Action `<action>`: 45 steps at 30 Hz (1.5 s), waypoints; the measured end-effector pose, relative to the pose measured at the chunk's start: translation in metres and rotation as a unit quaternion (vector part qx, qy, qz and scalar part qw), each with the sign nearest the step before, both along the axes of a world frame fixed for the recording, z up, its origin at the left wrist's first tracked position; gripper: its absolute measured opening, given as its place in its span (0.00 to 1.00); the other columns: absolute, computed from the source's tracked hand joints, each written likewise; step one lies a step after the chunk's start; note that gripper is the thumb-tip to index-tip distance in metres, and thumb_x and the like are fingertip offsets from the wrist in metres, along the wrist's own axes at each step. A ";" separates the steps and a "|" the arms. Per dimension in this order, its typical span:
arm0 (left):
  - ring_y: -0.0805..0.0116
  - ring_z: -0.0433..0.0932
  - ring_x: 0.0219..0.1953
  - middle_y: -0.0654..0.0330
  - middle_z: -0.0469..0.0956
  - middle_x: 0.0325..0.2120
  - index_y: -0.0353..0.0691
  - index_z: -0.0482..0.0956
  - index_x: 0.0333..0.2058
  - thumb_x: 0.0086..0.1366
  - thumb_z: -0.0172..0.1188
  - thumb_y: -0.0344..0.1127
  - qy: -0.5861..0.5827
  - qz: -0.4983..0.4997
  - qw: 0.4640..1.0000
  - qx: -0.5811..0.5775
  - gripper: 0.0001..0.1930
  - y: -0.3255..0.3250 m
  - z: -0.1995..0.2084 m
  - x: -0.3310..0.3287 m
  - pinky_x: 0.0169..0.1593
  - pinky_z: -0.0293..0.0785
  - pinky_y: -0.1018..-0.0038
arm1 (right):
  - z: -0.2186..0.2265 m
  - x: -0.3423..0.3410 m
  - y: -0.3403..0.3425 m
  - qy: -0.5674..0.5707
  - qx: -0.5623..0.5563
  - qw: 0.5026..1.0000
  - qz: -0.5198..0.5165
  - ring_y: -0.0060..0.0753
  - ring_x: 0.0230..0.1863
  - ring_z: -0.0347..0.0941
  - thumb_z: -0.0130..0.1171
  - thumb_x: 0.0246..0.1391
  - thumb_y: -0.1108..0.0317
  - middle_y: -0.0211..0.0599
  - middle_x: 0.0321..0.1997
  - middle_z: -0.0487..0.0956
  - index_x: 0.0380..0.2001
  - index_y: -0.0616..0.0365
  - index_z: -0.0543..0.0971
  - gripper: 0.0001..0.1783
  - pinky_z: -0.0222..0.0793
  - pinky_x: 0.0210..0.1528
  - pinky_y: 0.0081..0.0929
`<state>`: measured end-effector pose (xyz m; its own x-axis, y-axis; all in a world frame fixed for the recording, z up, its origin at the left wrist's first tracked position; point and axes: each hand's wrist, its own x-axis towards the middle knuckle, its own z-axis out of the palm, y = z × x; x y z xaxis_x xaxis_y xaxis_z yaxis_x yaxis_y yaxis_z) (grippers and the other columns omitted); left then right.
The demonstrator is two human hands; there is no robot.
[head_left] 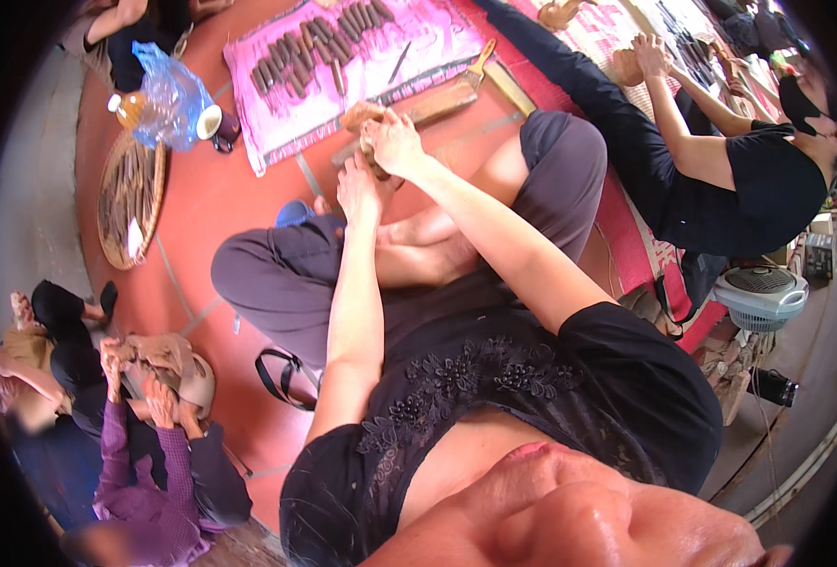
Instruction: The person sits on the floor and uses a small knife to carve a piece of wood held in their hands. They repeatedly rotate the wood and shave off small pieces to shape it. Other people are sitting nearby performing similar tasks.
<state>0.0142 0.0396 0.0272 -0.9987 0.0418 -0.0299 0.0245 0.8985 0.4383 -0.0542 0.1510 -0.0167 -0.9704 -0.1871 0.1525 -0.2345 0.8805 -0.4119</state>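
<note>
Both my hands are closed around a brown piece, apparently carved wood, in front of my crossed legs. My right hand grips it from above and to the right. Lower down and to the left, my left hand has its fingers wrapped at its near end. My fingers hide much of the piece, so its full shape cannot be made out. Just beyond my right hand, a long wooden block lies on the tiles. A flat brush with a yellow handle rests by its far end.
Short dark brown rods like tool handles lie in rows on a pink cloth. To the left are a round woven basket and a blue plastic bag. Other people work on both sides; a fan stands right.
</note>
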 end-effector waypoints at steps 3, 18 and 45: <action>0.43 0.75 0.52 0.48 0.75 0.48 0.35 0.65 0.62 0.51 0.74 0.51 0.000 0.009 1.000 -0.011 0.45 -0.014 -0.010 0.004 0.52 0.77 0.52 | 0.014 0.021 -0.011 0.014 -0.005 0.999 0.049 0.47 0.62 0.70 0.55 0.53 0.64 0.35 0.51 0.82 0.47 0.50 0.80 0.17 0.65 0.59 0.54; 0.45 0.74 0.55 0.47 0.73 0.53 0.35 0.63 0.65 0.56 0.69 0.46 -0.032 0.007 0.999 -0.024 0.41 -0.018 -0.022 0.002 0.53 0.75 0.51 | 0.015 0.042 -0.015 0.064 -0.061 0.996 0.009 0.59 0.68 0.64 0.52 0.57 0.70 0.40 0.58 0.80 0.50 0.56 0.80 0.19 0.53 0.70 0.61; 0.45 0.74 0.54 0.48 0.74 0.51 0.32 0.66 0.62 0.58 0.65 0.41 -0.025 0.010 1.000 0.007 0.35 0.000 0.009 0.003 0.54 0.74 0.53 | 0.007 0.019 -0.006 0.011 -0.095 0.995 -0.033 0.61 0.70 0.62 0.50 0.59 0.69 0.42 0.61 0.79 0.57 0.57 0.78 0.22 0.51 0.72 0.57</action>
